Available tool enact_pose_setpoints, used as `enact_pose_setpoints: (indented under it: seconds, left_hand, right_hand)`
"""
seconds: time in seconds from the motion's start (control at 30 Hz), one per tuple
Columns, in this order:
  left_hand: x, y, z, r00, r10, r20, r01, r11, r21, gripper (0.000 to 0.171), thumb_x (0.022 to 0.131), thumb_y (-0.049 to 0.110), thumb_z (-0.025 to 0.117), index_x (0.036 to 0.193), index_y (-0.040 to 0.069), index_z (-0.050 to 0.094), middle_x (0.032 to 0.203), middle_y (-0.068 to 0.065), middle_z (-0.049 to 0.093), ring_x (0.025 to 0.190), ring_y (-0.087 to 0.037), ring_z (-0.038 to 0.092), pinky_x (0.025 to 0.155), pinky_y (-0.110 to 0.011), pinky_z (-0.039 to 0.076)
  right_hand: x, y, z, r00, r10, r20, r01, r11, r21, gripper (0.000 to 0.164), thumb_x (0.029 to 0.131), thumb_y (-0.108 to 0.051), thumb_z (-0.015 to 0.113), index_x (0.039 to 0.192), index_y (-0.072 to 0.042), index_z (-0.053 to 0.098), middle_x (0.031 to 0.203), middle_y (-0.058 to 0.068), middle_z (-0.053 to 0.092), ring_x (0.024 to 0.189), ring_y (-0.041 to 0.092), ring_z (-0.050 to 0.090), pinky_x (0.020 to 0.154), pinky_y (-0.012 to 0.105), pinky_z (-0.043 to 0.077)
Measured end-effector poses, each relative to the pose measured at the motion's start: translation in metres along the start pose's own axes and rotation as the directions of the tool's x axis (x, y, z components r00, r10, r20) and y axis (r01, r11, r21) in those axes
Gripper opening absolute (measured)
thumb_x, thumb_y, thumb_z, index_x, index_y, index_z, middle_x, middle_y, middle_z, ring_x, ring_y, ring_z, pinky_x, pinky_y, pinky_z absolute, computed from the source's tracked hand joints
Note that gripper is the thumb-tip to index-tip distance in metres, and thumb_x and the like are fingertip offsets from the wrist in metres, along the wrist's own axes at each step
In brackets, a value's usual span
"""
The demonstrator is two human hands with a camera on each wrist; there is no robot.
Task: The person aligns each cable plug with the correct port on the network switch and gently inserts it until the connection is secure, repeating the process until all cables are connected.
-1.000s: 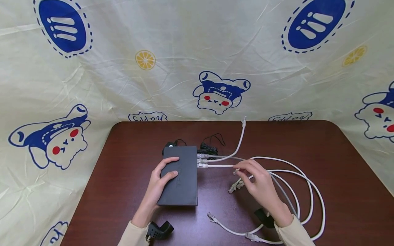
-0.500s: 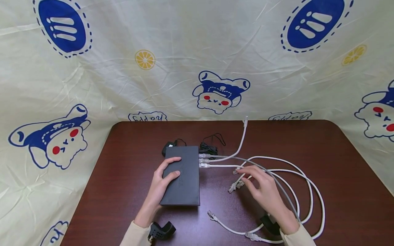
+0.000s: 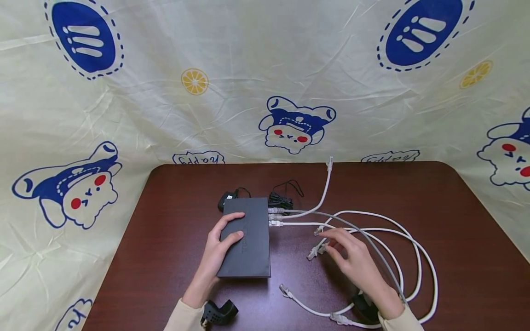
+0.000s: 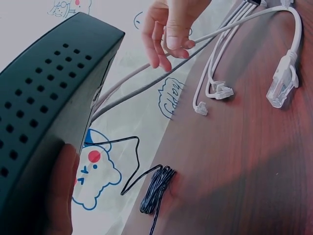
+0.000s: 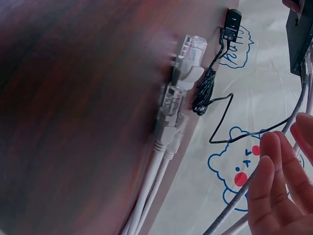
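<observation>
In the head view, a black network switch (image 3: pixel 245 243) is gripped by my left hand (image 3: pixel 219 246), thumb and a finger on its top. It is held above the table, and its vented side (image 4: pixel 44 93) faces the left wrist camera. Several network cable plugs (image 3: pixel 275 223) sit in its right side. My right hand (image 3: pixel 349 253) hovers right of it with fingers loosely bent, holding nothing that I can see. A white cable and a grey cable (image 3: pixel 374 246) run close by that hand. Loose clear-tipped plugs (image 3: pixel 313 252) lie near its fingertips.
White cables (image 3: pixel 430 271) loop across the table's right side. One loose plug (image 3: pixel 285 290) lies towards the front. Behind the switch are a bundled black cord (image 3: pixel 280 200) and a black adapter (image 3: pixel 225 200). A white plug (image 3: pixel 329 164) sticks up towards the back.
My right hand has moved away from the white cable, slightly right and nearer to me, its fingers loosening. The switch in my left hand has shifted slightly right.
</observation>
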State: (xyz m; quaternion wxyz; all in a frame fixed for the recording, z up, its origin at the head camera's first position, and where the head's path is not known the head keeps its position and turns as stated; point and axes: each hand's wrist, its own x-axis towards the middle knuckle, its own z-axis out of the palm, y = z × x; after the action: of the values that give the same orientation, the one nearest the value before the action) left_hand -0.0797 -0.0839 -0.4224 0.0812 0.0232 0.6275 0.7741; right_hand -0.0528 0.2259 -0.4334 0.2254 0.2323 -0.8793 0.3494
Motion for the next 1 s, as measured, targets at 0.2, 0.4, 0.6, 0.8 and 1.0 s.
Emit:
enact_pose_setpoints:
  seconds: [0.2,0.4,0.6,0.8,1.0]
  left_hand:
    - [0.000,-0.002,0.001,1.000,-0.002,-0.010,0.002,1.000,0.024,0.037,0.091,0.012,0.062,0.126,0.019,0.060,0.136,-0.004,0.045,0.113,-0.026,0.045,0.082,-0.040,0.043]
    - [0.000,-0.003,0.002,1.000,-0.006,0.002,0.006,1.000,0.008,0.037,0.092,0.012,0.061,0.128,0.020,0.059,0.138,-0.005,0.043,0.113,-0.027,0.045,0.082,-0.040,0.043]
    - [0.000,-0.004,0.002,1.000,-0.004,0.000,0.004,1.000,0.015,0.037,0.092,0.013,0.061,0.128,0.019,0.059,0.140,-0.005,0.041,0.115,-0.027,0.043,0.085,-0.041,0.040]
    - [0.000,-0.004,0.002,1.000,0.000,0.001,0.000,1.000,0.019,0.037,0.092,0.013,0.061,0.128,0.019,0.059,0.139,-0.005,0.041,0.114,-0.027,0.044,0.084,-0.041,0.041]
    - [0.000,-0.005,0.003,1.000,0.002,-0.004,-0.002,1.000,0.022,0.036,0.091,0.013,0.062,0.127,0.020,0.060,0.138,-0.005,0.043,0.114,-0.026,0.044,0.085,-0.041,0.040]
  right_hand:
    - [-0.005,0.001,0.001,0.999,0.023,0.023,-0.022,1.000,-0.008,0.047,0.069,0.016,0.075,0.108,-0.008,0.068,0.099,-0.002,0.064,0.075,0.006,0.056,0.064,0.020,0.044]
    - [-0.008,0.002,0.002,0.999,0.024,0.024,-0.023,0.999,-0.028,0.044,0.069,0.014,0.076,0.107,-0.008,0.068,0.098,-0.002,0.064,0.075,0.011,0.058,0.066,0.023,0.044]
    - [-0.011,0.004,0.003,0.999,0.037,0.037,-0.036,0.999,-0.034,0.044,0.069,0.013,0.076,0.107,-0.008,0.069,0.094,-0.001,0.064,0.075,0.007,0.057,0.066,0.022,0.044]
    - [-0.014,0.006,0.004,0.994,0.083,0.067,-0.079,0.995,-0.055,0.043,0.070,0.012,0.077,0.107,-0.008,0.068,0.092,-0.002,0.063,0.073,0.006,0.055,0.061,0.026,0.046]
    - [-0.017,0.009,0.006,0.983,0.135,0.125,-0.127,0.989,-0.076,0.040,0.072,0.010,0.076,0.107,-0.007,0.068,0.096,0.000,0.063,0.067,-0.001,0.050,0.058,0.025,0.046]
